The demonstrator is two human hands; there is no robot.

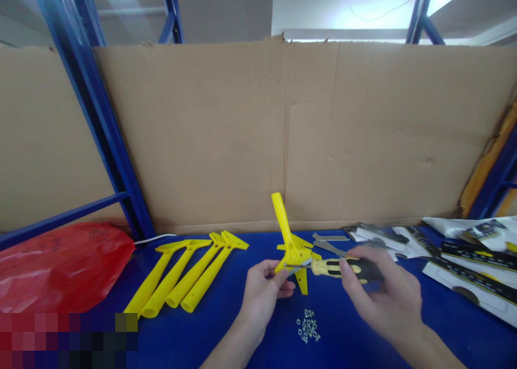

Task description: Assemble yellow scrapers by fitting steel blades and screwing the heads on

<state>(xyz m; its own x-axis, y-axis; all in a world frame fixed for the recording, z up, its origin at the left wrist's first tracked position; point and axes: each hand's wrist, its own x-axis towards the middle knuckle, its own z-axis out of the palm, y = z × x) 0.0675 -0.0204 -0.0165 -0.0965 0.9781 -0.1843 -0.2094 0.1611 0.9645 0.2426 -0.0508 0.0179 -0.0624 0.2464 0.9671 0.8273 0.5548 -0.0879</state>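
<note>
My left hand (262, 291) is closed on the wide head of a yellow plastic scraper handle (283, 221), whose round grip points up and away. A pale flat piece, partly hidden, lies along that head. In my right hand (388, 293) is a screwdriver (327, 267) with a cream and black handle, held level. Its tip meets the yellow head beside my left fingertips, at what looks like a screw. More yellow plastic (302, 283) shows behind and below; I cannot tell whether it is a separate part. Small loose screws and nuts (309, 325) lie in front, between my wrists.
Several similar yellow handles (177, 274) lie in a row on the blue table (218, 336). A red plastic bag (72, 266) sits at left. Flat metal blades (329, 246) and black-and-white packages (476, 277) lie at right. A cardboard panel (218, 132) stands behind.
</note>
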